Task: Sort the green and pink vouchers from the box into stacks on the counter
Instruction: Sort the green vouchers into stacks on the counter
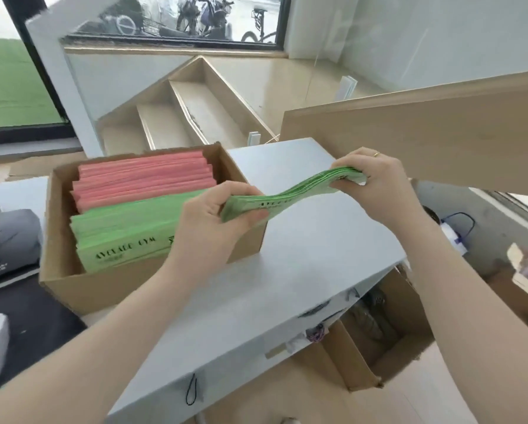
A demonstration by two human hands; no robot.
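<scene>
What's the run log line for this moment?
left hand: grips green bundle | right hand: pinches its other end | bundle: above counter | box: pink, green remain

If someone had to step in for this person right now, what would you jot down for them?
Left hand and right hand each grip one end of a bundle of green vouchers, held sagging above the grey counter.
The cardboard box on the counter still holds pink vouchers at the back and green vouchers at the front.
Done: one green bundle lifted out. No stack shows on the counter yet.
Left: set this bundle down, then empty both colours into separate stacks.
</scene>
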